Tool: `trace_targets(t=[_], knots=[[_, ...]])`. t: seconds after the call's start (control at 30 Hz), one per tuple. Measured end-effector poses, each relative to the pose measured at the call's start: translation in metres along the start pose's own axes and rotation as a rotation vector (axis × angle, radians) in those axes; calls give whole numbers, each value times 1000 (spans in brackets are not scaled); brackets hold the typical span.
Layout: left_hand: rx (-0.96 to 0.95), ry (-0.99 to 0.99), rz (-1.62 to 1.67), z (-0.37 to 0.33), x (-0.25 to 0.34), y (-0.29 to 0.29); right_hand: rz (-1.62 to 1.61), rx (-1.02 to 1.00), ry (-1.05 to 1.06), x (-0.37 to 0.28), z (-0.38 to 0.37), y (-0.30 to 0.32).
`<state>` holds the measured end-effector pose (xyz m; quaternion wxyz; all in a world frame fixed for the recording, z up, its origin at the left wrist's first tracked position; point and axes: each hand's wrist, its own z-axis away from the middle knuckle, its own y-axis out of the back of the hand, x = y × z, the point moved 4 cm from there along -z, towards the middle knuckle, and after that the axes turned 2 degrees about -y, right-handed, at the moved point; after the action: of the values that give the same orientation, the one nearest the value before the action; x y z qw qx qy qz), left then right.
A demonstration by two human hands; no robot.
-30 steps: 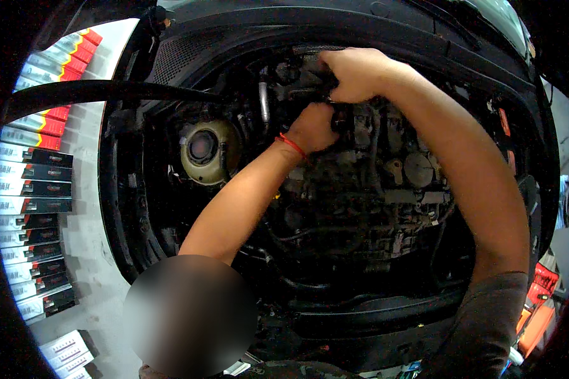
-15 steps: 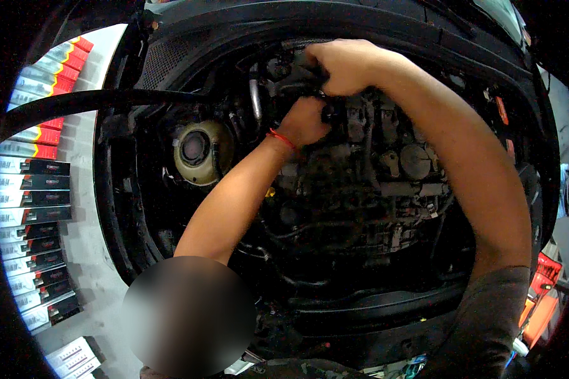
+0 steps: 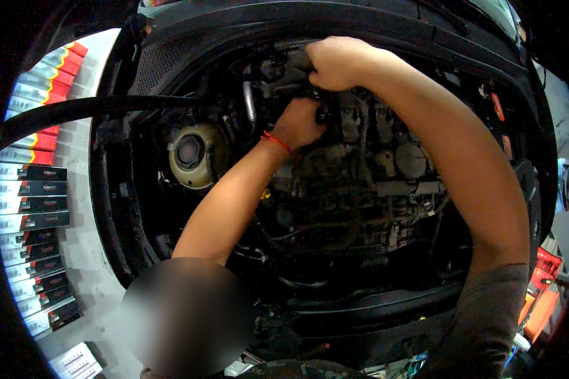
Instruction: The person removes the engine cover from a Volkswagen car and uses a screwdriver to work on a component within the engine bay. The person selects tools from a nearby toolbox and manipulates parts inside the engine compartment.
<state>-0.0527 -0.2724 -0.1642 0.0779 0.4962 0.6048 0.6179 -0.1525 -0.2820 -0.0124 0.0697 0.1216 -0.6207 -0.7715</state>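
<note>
- A pale round tank [image 3: 199,172] with a dark cap sits in a car's engine bay; every place below is told from it.
- The left hand [image 3: 300,123], a red band at its wrist, is right of the tank and slightly higher, low among dark engine parts [image 3: 348,129]. Its fingers curl away from view; I cannot tell whether they grip anything.
- The right hand [image 3: 336,63] is farther right and higher than the tank, beside a dark grey part [image 3: 298,68]. Its fingers bend downward, their tips hidden, so any grip is unclear.
- The right arm arches over the engine, probably because this spot lies deep at the back; the two hands work close together, perhaps so one can steady.
- A silver pipe [image 3: 249,102], above and right of the tank, limits room beside the left hand.
- A black hose-like bar [image 3: 107,103] crosses above-left of the tank.
- Stacked boxes [image 3: 35,196] stand far left of it; orange cases [image 3: 542,312] lie far right and lower.
</note>
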Motion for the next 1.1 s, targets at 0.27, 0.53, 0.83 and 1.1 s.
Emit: trace_targets(t=[0.27,0.53,0.83,1.1], knots=[[-40,-1,9,-2,10,9,5,4,67,-1,-5,-2],[-30,-1,-31,-1,2,3,12,-36,138,0,9,2],[50,-112,60,-16,36,45,-173,345,215,41,54,43],[-50,65,754,-21,94,150,-1023,436,-305,79,164,62]])
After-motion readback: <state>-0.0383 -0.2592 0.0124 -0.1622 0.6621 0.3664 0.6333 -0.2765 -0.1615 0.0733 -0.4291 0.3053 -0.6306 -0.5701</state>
